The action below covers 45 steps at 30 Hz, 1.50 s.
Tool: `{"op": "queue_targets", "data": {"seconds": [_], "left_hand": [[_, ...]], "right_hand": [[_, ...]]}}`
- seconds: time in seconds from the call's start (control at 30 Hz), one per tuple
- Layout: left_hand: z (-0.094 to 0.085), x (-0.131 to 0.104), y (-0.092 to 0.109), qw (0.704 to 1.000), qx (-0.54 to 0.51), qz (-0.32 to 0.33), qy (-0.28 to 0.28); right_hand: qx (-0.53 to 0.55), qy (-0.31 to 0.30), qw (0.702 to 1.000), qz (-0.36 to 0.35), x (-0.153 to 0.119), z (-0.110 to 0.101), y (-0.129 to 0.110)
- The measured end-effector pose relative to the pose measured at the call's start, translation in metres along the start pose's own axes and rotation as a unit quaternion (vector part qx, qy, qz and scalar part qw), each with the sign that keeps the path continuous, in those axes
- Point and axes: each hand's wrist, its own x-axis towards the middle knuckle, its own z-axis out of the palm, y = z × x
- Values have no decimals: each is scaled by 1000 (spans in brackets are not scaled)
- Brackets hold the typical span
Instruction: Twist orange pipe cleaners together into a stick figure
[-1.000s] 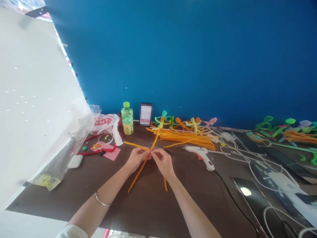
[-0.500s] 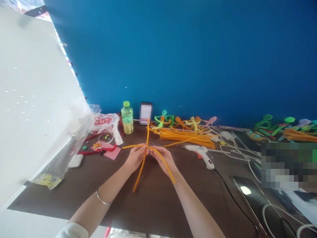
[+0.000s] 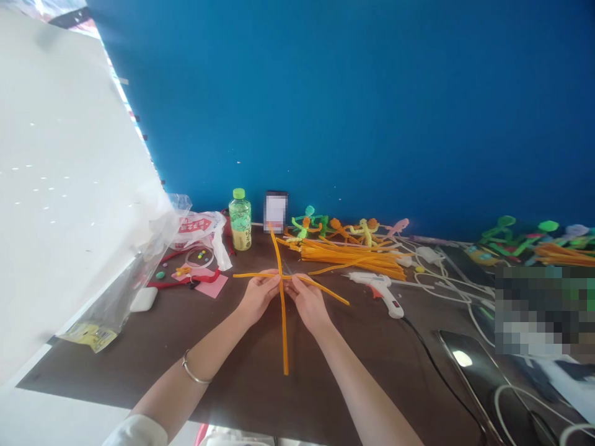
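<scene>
So, left hand [image 3: 255,298] pinching crossed orange stems [image 3: 285,334] at 8 o'clock of crossing, right hand [image 3: 310,303] pinching at 4, both equally close. One stem runs 12 to 6, other 9 to nearly 4, above counter [image 3: 232,396].

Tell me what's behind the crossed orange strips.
Beyond the strips: a phone-like screen overlapped by the upper tip, brown tabletop, and a thin grey object. Whatever the left hand or right hand covers can't be seen.
</scene>
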Motion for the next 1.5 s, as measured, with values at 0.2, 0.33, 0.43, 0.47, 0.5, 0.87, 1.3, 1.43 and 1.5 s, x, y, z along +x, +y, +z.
{"op": "queue_targets", "data": {"seconds": [0.2, 0.33, 0.43, 0.47, 0.5, 0.87, 1.3, 1.43, 1.5], "left_hand": [[1, -2, 1, 999, 8, -20, -45], [-1, -1, 2, 997, 13, -43, -69], [-2, 0, 2, 996, 14, -58, -61], [-2, 1, 2, 997, 10, -60, -52], [-1, 1, 1, 997, 6, -61, -41], [0, 0, 1, 998, -7, -66, -15], [1, -4, 4, 995, -46, -86, -17], [0, -4, 3, 995, -43, -89, -29], [1, -4, 4, 995, -32, -90, -35]], "right_hand": [[17, -8, 999, 33, -1, -1, -1], [5, 3, 999, 46, -2, -1, -2], [0, 0, 999, 43, -2, -1, -2], [2, 2, 999, 40, -1, -2, -1], [4, 6, 999, 38, -1, -2, -1], [1, 7, 998, 56, -2, -2, -4], [-1, -16, 996, 84, -3, 0, -8], [-6, -19, 996, 87, -2, -1, -7], [-7, -25, 996, 88, -1, -2, -6]]}}
